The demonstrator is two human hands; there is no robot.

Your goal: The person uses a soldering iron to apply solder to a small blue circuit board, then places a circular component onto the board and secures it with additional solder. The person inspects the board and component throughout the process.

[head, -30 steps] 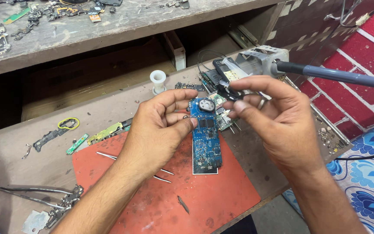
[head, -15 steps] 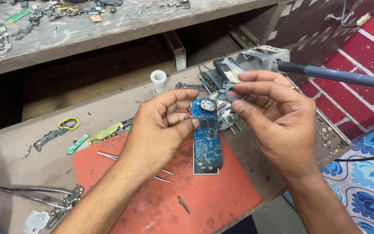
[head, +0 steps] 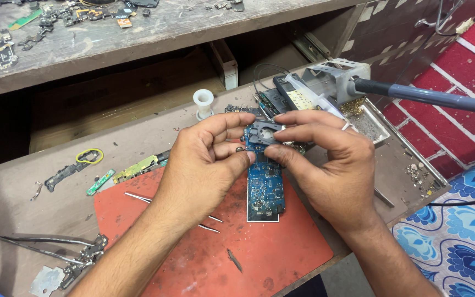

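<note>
Two hands, left (head: 207, 165) and right (head: 331, 159), each grip pinching one blue circuit board (head: 265, 187), one red mat (head: 259, 258)

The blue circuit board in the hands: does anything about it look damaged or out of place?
The blue circuit board shows no crack or bend. Both hands, left hand and right hand, hold a small black part at its top end, not seated flat.

Both forearms angled inward, hands met at centre. Left hand (head: 207, 159) curled, thumb and fingers pinched. Right hand (head: 325, 159) arched, fingertips (head: 281, 118) pressed opposite, thumb tucked below.
</note>
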